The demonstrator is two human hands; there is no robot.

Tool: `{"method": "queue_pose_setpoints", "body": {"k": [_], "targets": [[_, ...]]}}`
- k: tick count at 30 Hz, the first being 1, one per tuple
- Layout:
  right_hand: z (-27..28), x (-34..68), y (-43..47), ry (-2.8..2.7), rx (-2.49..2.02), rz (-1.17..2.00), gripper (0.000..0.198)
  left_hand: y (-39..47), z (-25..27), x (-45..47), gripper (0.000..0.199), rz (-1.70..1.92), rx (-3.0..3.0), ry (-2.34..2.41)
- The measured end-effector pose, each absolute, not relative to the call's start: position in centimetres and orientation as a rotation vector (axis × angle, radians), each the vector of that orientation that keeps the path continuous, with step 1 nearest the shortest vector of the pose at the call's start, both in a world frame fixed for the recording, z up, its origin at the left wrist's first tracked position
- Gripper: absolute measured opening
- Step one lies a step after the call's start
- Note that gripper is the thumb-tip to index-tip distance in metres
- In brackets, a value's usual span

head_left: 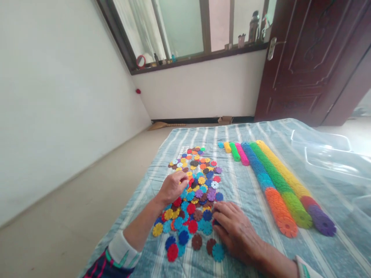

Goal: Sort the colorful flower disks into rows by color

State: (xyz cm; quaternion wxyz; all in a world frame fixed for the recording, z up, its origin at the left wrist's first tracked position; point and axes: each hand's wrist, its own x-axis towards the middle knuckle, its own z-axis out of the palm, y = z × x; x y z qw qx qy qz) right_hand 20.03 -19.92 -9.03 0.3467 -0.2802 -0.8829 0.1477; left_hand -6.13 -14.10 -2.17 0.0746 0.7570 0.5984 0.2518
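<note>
Loose discs (191, 209) near left edge of striped cloth (242, 185), left hand (173, 187) curled over them, right hand (236, 227) alongside, can't tell if either grips any; disc rows (274, 178) nearer right edge, colour-grouped, presumably so shades stay apart.

Head view forward, down over discs (191, 208)

Remotely, I see loose notched discs (191, 208) in mixed colours, many overlapping, scattered left of colour-grouped rows (276, 177) of similar overlapped discs.
</note>
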Motion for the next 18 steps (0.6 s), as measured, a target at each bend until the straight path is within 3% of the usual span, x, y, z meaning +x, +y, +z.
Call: {"method": "queue_pose_setpoints", "body": {"k": [6, 18], "targets": [[-10.0, 20.8, -19.3, -2.173, -0.947, 0.088, 0.018, -16.6, -3.5, -6.2, 0.015, 0.993, 2.272, 1.857], [-9.6, 21.2, -19.3, -2.303, -0.954, 0.166, 0.014, -16.1, -7.1, -7.6, 0.020, 0.884, 2.456, 1.827]]}}
